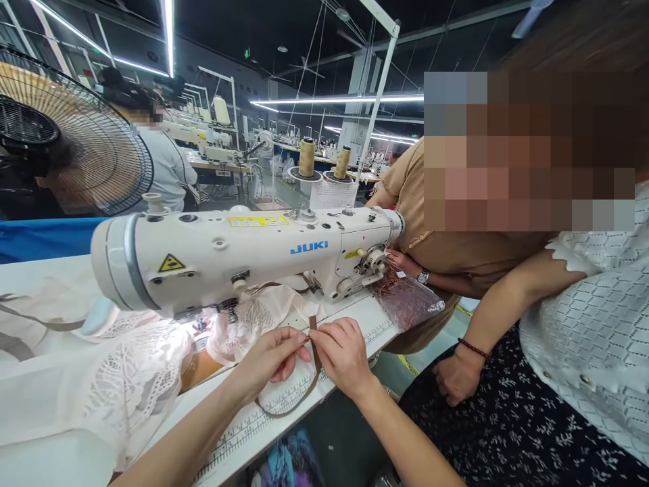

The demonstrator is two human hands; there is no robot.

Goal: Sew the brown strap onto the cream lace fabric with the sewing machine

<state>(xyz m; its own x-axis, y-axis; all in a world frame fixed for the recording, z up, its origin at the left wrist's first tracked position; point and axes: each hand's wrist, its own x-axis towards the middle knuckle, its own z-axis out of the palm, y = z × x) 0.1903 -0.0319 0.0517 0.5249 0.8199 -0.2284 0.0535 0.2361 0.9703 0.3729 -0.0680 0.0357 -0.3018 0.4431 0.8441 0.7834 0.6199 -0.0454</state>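
Factory sewing hall, white table (349,318). In front of the sewing machine (243,253) we note the left hand (271,358) and right hand (345,355), both pinched on a brown strap (313,338), which loops off the table edge. White lace fabric (116,385) lies left of the machine.

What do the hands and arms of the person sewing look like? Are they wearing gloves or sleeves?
No gloves and no sleeves in view. The left hand and right hand are bare, and both forearms are bare as far as the picture shows. I can see no rings, watch or bracelet on them. The fingers are slim, with short, plain nails.
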